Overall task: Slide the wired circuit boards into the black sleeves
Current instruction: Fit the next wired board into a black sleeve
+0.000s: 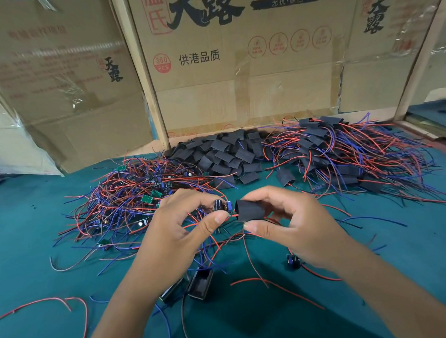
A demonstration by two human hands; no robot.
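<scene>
My left hand [173, 228] pinches a small wired circuit board [221, 206] with a black capacitor and a blue part on top. Its red and blue wires trail down toward me. My right hand [287, 225] holds a black sleeve [248, 210] between thumb and fingers, its open end facing the board. The board's right end sits at the sleeve's mouth, and a red wire runs into it. Both are held above the green table [27, 256].
A tangle of bare wired boards [130, 197] lies at the left, a heap of empty black sleeves [223, 153] in the middle back, and sleeved boards with wires [345, 152] at the right. Cardboard boxes [237, 72] wall the back. Two sleeved pieces [197, 284] lie near my wrists.
</scene>
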